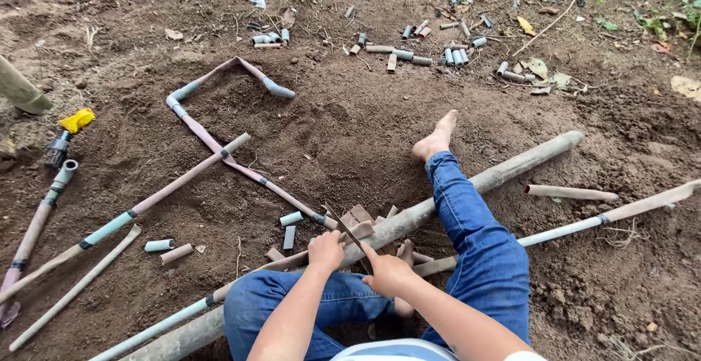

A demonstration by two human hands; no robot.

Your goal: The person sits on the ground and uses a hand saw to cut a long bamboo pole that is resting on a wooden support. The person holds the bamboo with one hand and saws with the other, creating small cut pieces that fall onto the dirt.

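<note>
Here: left hand clamps one thin pipe | right hand grips one saw blade | two cut stubs lie left.

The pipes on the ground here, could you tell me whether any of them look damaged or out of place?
Yes: cut pipe offcuts lie scattered over the soil at the top. One jointed pipe run lies bent and half bedded in dirt. The left hand steadies a dirt-caked long pipe beside the right hand.

Our own body, seen from above: blue jeans and bare limbs

We wear blue denim jeans with creased, slightly faded legs, and a pale top with a blue band shows at the bottom edge. Our foot is bare, without shoe or sock. Our left hand and right hand are ungloved, forearms uncovered, without watch or rings.
</note>
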